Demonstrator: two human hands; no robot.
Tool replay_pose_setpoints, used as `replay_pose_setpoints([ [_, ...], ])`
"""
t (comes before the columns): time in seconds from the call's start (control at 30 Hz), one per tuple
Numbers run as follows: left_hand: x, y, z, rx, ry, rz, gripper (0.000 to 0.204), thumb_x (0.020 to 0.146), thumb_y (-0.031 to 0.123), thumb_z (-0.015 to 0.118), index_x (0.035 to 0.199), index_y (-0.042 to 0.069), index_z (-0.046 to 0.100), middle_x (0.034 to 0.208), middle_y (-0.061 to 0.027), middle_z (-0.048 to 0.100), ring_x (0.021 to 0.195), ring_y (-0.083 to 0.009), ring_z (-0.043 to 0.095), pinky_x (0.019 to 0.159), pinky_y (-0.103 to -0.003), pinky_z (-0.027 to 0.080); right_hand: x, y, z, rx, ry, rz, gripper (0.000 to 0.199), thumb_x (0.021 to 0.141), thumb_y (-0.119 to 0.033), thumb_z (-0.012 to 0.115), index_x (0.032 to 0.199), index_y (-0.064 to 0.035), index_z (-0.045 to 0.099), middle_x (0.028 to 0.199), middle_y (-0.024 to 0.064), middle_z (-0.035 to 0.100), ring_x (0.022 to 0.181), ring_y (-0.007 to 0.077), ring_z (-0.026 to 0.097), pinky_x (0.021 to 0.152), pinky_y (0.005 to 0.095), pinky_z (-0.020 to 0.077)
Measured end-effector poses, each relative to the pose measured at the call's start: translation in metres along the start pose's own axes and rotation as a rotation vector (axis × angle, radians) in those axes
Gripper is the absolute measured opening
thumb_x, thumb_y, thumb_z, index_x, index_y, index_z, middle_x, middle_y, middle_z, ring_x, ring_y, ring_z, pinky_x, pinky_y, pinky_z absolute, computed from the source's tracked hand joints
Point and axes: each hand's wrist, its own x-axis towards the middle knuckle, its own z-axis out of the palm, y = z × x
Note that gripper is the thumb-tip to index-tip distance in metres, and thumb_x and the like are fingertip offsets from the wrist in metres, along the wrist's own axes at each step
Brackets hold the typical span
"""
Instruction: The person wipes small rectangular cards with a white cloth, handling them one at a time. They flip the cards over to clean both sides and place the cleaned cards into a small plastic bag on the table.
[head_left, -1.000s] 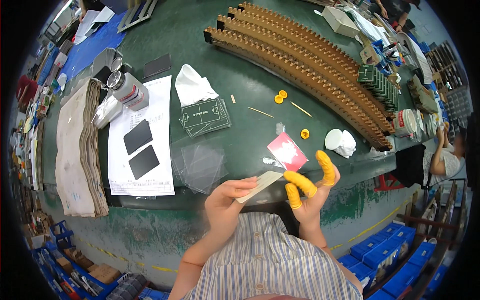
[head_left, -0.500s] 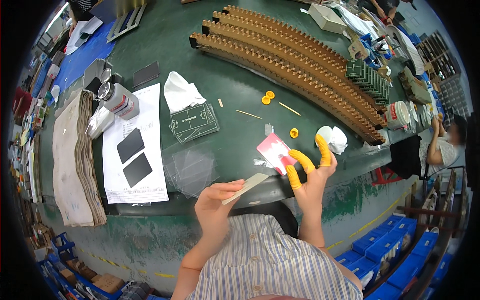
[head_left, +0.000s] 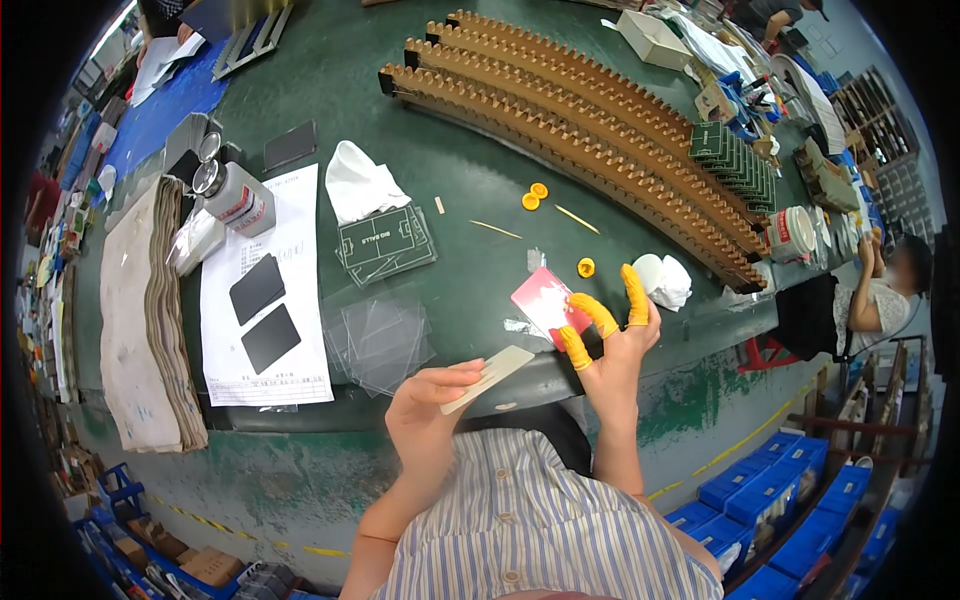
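My left hand (head_left: 428,400) grips a flat, cream-coloured strip (head_left: 488,380), held slanting over the table's front edge. On my right hand (head_left: 612,352), yellow finger cots cover the thumb and two fingers, which are spread apart. Its thumb and forefinger tips overlap the right edge of a pink and white card (head_left: 543,305); whether they pinch it I cannot tell. Beyond the card lies a loose yellow finger cot (head_left: 586,267). A crumpled white cloth (head_left: 668,282) is just right of the raised finger. Clear thin sheets (head_left: 378,345) lie left of the strip.
Long notched wooden racks (head_left: 570,130) cross the table's far side, with green cards (head_left: 735,165) standing at their right end. Green printed plates (head_left: 385,247), toothpicks (head_left: 577,219), black cards (head_left: 271,340) on a paper sheet (head_left: 300,377) and a metal-topped bottle (head_left: 240,198) lie about. A co-worker (head_left: 885,285) sits right.
My right hand has shifted slightly left, its thumb and forefinger tips farther over the card's edge. My left hand keeps the strip in nearly the same place.
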Motion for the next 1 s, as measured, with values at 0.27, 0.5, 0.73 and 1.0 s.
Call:
replay_pose_setpoints([
  [0.27, 0.0001, -0.0014, -0.0016, -0.009, -0.006, 0.017, 0.019, 0.079, -0.012, 0.060, 0.080, 0.004, 0.050, 0.092, -0.0148, 0.063, 0.099, -0.0335, 0.061, 0.089, -0.043, 0.049, 0.0019, 0.0003, -0.0001, -0.066, -0.042, -0.018, 0.035, 0.077, -0.037, 0.069, 0.105, -0.0166, 0.069, 0.140, 0.0141, 0.036, 0.125, 0.0341, 0.026, 0.103, 0.0452, 0.0180],
  [0.5, -0.0002, -0.0034, -0.0030, 0.003, -0.035, 0.053, 0.019, 0.079, -0.011, 0.060, 0.081, 0.005, 0.050, 0.093, -0.0151, 0.063, 0.100, -0.0337, 0.061, 0.089, -0.043, 0.049, 0.0005, 0.0014, 0.0023, -0.049, -0.027, -0.029, 0.034, 0.077, -0.038, 0.068, 0.103, -0.0166, 0.070, 0.140, 0.0147, 0.036, 0.125, 0.0348, 0.026, 0.103, 0.0452, 0.0175],
  [0.73, -0.0010, -0.0047, -0.0028, 0.008, -0.063, 0.099, 0.019, 0.079, -0.011, 0.060, 0.082, 0.005, 0.050, 0.094, -0.0153, 0.063, 0.100, -0.0334, 0.061, 0.090, -0.043, 0.050, 0.0004, 0.0005, 0.0003, -0.056, -0.031, -0.059, 0.032, 0.077, -0.037, 0.068, 0.103, -0.0180, 0.070, 0.137, 0.0163, 0.040, 0.124, 0.0342, 0.027, 0.102, 0.0446, 0.0186],
  [1.0, -0.0019, -0.0048, -0.0020, -0.011, -0.056, 0.079, 0.014, 0.081, -0.009, 0.058, 0.083, 0.004, 0.054, 0.096, -0.0170, 0.064, 0.101, -0.0348, 0.060, 0.091, -0.045, 0.047, 0.0007, 0.0016, 0.0003, -0.038, -0.034, -0.084, 0.032, 0.076, -0.035, 0.070, 0.103, -0.0176, 0.070, 0.137, 0.0156, 0.040, 0.123, 0.0331, 0.028, 0.102, 0.0439, 0.0180],
])
